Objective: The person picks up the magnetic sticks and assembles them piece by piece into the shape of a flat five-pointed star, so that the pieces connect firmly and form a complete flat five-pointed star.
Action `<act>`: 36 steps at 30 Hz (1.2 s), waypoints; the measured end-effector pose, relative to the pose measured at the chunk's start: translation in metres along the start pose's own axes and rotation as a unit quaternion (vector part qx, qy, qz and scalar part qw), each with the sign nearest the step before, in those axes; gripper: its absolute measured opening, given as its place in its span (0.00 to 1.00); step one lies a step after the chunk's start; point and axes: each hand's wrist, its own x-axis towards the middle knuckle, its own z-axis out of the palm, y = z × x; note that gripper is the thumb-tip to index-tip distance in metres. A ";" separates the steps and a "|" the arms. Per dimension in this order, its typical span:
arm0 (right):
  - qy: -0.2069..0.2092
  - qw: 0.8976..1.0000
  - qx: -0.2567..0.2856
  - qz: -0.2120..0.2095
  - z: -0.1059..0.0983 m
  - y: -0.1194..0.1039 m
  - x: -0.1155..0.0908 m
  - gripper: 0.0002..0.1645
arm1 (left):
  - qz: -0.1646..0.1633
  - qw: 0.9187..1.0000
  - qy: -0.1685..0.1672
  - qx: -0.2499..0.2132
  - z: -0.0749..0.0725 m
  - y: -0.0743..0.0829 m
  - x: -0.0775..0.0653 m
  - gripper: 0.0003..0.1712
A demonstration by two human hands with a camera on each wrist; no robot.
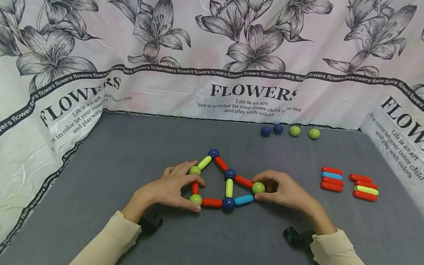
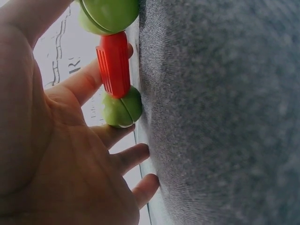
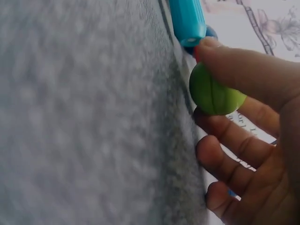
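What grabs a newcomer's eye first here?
The bright ball-and-rod frame, mid-table on the grey surface, between the left hand and the right hand. Next, the lime ball at its right corner, pinched by the right hand, with the light-blue rod ending bare beside it. Behind everything, large black flower prints on the pale cloth.

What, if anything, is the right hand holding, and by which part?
The right hand pinches a green ball by its near and far sides.
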 end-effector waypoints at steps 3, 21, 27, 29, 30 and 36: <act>0.007 1.000 -0.023 -0.005 0.004 -0.001 -0.002 0.25 | 0.004 1.000 0.003 -0.002 0.000 0.001 -0.001 0.35; 0.010 0.994 -0.105 -0.022 0.020 -0.012 -0.001 0.25 | 0.001 1.000 0.006 0.002 -0.001 -0.001 -0.002 0.35; 0.013 0.994 -0.103 -0.032 0.019 -0.012 0.000 0.24 | 0.004 1.000 0.004 -0.002 -0.004 -0.001 -0.002 0.37; 0.010 0.994 -0.099 -0.038 0.019 -0.012 -0.001 0.25 | 0.003 1.000 0.003 -0.004 -0.004 -0.002 -0.002 0.37; 0.007 0.995 -0.095 -0.039 0.018 -0.013 -0.001 0.25 | 0.003 1.000 0.003 -0.004 -0.005 -0.002 -0.003 0.38; -0.038 0.998 -0.056 -0.002 0.015 -0.017 -0.001 0.29 | 0.004 1.000 0.007 -0.004 -0.008 -0.004 -0.003 0.35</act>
